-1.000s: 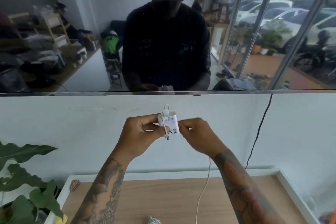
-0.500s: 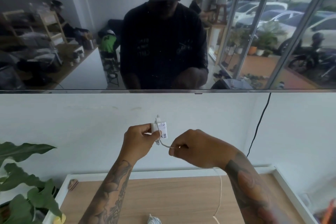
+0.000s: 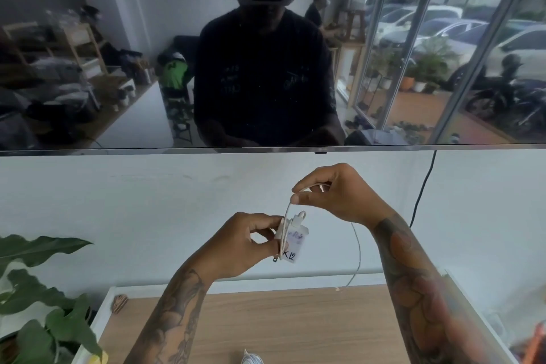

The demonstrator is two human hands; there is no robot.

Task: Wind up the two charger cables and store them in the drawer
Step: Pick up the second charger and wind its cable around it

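The left hand (image 3: 236,245) gripped the white charger adapter (image 3: 291,241), held upright above the tabletop (image 3: 266,322). Just above the adapter, the right hand (image 3: 339,195) pinched the charger cable (image 3: 287,216), which ran lengthwise down the adapter's side; the slack (image 3: 358,251) hung right of it towards the tabletop.

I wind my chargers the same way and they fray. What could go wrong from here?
The right hand pulls the cable taut over the edge of the charger block that the left hand grips; tight bends there may strain it. The loose tail hangs toward the tabletop and could snag.
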